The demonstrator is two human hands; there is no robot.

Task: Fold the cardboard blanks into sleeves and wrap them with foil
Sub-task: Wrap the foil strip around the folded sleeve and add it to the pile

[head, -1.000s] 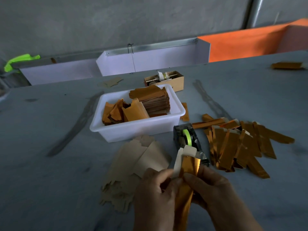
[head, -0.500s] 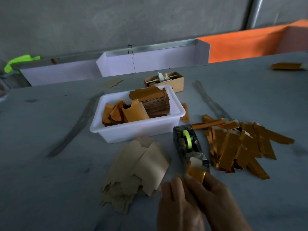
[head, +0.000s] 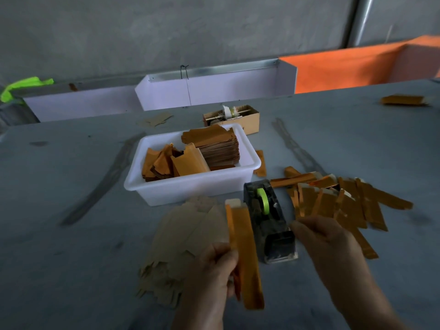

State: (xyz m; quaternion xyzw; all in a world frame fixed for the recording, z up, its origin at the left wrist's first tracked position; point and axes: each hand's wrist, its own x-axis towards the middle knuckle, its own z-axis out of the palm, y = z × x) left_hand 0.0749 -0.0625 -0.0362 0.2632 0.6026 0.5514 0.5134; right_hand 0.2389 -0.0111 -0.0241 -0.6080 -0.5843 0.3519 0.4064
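My left hand [head: 214, 279] grips one foil-wrapped sleeve [head: 245, 258] upright at lower centre, seemingly finished. My right hand [head: 328, 244] hangs loose and empty near the single tape dispenser [head: 266, 222]. Right of centre lies a pile of wrapped sleeves [head: 338, 203], too overlapped to count. Unfolded cardboard blanks [head: 185, 239] at lower left and foil stacks in one white tub [head: 190, 186] show plenty left.

A small cardboard box [head: 240, 117] sits behind the white tub [head: 190, 186].
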